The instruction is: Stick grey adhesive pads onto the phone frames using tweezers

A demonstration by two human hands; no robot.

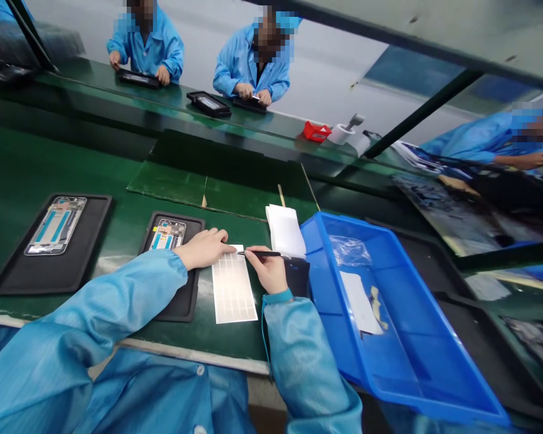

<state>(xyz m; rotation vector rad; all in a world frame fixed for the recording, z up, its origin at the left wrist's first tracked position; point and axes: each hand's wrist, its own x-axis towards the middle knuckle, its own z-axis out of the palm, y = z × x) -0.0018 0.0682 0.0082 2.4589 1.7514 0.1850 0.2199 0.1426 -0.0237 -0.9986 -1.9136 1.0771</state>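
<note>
On the green table [130,226], a pale sheet [234,295] lies between a black tray [186,306] bearing a phone [168,234] and a blue bin [428,355]. The right hand [269,272] grips a thin tool [269,254] in its fingers, tip at the sheet's top; the left hand [204,248] has its fingers there, whether pinching I cannot tell.
</note>
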